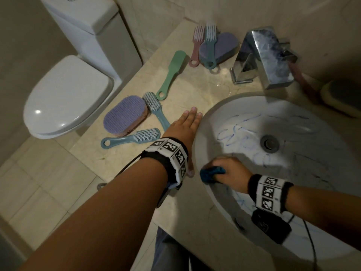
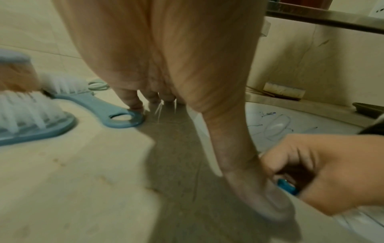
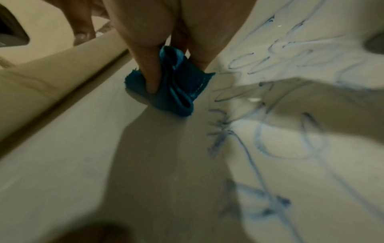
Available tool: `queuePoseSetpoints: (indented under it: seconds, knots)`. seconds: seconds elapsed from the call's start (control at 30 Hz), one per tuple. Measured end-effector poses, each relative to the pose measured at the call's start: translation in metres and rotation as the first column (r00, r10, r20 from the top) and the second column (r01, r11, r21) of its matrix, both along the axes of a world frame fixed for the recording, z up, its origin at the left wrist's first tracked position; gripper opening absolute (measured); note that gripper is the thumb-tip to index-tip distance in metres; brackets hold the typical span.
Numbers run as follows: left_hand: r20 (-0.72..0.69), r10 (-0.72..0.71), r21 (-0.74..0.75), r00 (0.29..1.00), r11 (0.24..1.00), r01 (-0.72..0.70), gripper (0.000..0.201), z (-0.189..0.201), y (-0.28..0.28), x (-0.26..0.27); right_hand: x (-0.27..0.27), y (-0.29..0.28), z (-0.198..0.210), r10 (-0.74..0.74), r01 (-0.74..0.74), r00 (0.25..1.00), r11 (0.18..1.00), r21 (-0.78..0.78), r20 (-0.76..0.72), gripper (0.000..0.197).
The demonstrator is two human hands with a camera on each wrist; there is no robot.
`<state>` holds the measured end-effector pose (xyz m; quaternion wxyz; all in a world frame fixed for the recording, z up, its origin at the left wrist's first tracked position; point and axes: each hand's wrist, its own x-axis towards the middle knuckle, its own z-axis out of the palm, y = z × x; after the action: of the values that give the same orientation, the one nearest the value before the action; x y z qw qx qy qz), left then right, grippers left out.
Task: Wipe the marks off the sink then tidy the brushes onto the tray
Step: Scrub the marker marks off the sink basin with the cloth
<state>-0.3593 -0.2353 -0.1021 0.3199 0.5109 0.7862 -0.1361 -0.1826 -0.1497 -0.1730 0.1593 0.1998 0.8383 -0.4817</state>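
Our right hand point(image 1: 230, 171) grips a bunched dark-blue cloth point(image 1: 212, 174), fingers curled round it, and presses it against the near-left inner wall of the round white ceramic sink point(image 1: 293, 249), just under the rim. Our left hand point(image 1: 185, 130) lies flat with fingers straight on the beige marble bench point(image 1: 125, 173), beside the sink's left edge, holding nothing.

The relation that matters: the blue scribbled marks point(image 1: 240, 133) lie ahead and to the right of the cloth, spreading across the basin floor toward the metal drain point(image 1: 269, 143) and beyond it. In the right wrist view the cloth point(image 3: 174, 87) sits at the left border of the marks point(image 3: 270, 115), so we judge the next stroke should sweep rightward and away from us. The right hand is the nearer one.

The blue-handled brushes point(image 1: 132, 138) wait on the bench left of our braced hand. No tray is clearly identifiable.
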Motion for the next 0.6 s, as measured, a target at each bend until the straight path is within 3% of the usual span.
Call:
queuePoseSetpoints:
  seconds: [0.07, 0.2, 0.23, 0.33, 0.47, 0.53, 0.6]
  knots:
    - [-0.014, -0.011, -0.006, 1.0, 1.0, 0.011, 0.163, 0.001, 0.001, 0.001, -0.015, 0.007, -0.005, -0.045, 0.044, 0.997, 0.999, -0.005, -0.056, 0.032]
    - [-0.014, -0.006, -0.019, 1.0, 1.0, 0.005, 0.158, 0.003, 0.001, 0.001, -0.047, 0.006, -0.015, -0.405, 0.409, 0.905, 0.913, 0.003, -0.126, 0.029]
    - [-0.023, -0.013, -0.016, 1.0, 1.0, 0.013, 0.159, 0.003, 0.001, 0.001, -0.044, 0.005, -0.014, -0.411, 0.41, 0.904, 0.911, -0.031, -0.116, 0.028]
    - [-0.044, -0.036, -0.011, 0.998, 0.999, 0.035, 0.161, 0.001, 0.0, 0.001, -0.006, -0.004, -0.004, -0.22, 0.215, 0.974, 0.973, -0.089, -0.048, 0.028]
    - [-0.06, -0.05, 0.001, 0.997, 0.999, 0.05, 0.16, 0.001, 0.0, 0.002, 0.017, -0.001, 0.0, -0.018, 0.018, 1.0, 1.0, -0.014, -0.011, 0.024]
    - [-0.057, -0.051, 0.006, 0.997, 0.999, 0.051, 0.159, 0.001, 0.0, 0.002, -0.004, 0.003, -0.005, -0.069, 0.071, 0.996, 0.997, 0.018, -0.057, 0.024]
    - [-0.045, -0.023, 0.009, 0.999, 1.0, 0.024, 0.161, 0.001, 0.0, 0.002, -0.026, 0.003, -0.004, -0.225, 0.224, 0.971, 0.974, -0.018, -0.078, 0.024]
